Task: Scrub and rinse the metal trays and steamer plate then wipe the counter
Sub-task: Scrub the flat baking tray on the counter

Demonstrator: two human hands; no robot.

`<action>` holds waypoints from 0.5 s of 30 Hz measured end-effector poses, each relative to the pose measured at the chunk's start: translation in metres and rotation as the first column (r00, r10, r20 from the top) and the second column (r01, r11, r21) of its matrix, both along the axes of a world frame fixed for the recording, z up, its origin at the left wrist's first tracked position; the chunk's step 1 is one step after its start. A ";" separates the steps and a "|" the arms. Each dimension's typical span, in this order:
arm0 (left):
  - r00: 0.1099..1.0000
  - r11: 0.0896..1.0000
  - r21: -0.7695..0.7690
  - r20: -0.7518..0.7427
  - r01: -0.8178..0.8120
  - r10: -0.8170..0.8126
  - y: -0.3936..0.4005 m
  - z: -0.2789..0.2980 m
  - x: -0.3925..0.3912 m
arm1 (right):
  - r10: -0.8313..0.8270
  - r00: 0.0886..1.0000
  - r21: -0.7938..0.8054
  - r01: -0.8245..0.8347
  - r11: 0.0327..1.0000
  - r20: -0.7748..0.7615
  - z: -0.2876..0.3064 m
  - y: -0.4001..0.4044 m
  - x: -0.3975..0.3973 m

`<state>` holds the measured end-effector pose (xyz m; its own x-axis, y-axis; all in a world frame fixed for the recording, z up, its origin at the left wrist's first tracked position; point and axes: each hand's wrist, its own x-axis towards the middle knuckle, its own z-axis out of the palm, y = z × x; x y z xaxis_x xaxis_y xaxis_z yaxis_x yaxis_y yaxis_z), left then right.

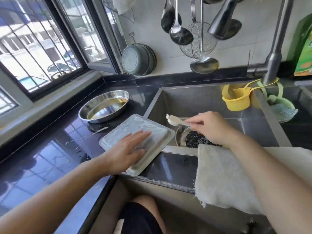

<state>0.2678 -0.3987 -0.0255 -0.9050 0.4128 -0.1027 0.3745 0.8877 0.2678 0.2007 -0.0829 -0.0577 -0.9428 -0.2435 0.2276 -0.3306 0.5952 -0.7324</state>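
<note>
While one left hand [128, 146] lies flat, fingers straight, on one upturned rectangular tray [143, 132], the right hand [207, 127] pinches one brush [175, 121]; one oval tray [104, 106] sits nearby.

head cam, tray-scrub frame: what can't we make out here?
- Steamer plate: not identifiable anywhere in the head view.
- Drain strainer: near side hidden by right hand and grey cloth.
- Rectangular tray: upside down under left hand, inside unseen.
- Green bottle: cut by right edge, label blurred.

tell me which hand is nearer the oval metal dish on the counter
Left. The left hand rests flat on the rectangular tray just in front of the oval dish; the right hand is over the sink.
</note>
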 end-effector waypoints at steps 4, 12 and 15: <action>0.994 0.990 -0.096 -0.038 -0.108 0.105 -0.042 -0.027 0.004 | 0.133 0.991 0.252 -0.126 0.959 -0.011 0.001 -0.017 0.014; 0.985 0.983 -0.091 -0.074 -0.162 0.155 -0.045 -0.041 0.006 | 0.440 0.873 0.456 -0.310 0.834 -0.211 0.014 -0.094 0.054; 0.986 0.984 -0.088 -0.081 -0.154 0.147 -0.047 -0.044 0.004 | 0.422 0.886 0.489 -0.286 0.824 -0.193 0.028 -0.089 0.057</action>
